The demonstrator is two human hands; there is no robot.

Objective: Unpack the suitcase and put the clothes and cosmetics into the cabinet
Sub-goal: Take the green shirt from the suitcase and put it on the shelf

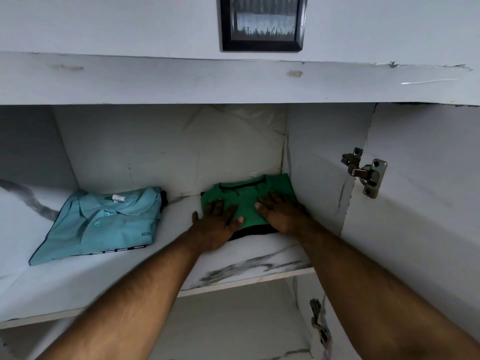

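Head view: your left hand [217, 224] and right hand [279, 216] press flat, fingers spread, on the folded green cotton polo shirt [246, 201], seating it right of the folded light-blue polo shirt [104, 224].

Both hands, left hand [217, 224] and right hand [281, 216], flat on folded green shirt [248, 201] at four o'clock of cabinet shelf [233, 258]; blue shirt [104, 224] at nine.

Matt cloth shirt [249, 203], marble-look shelf [246, 258]
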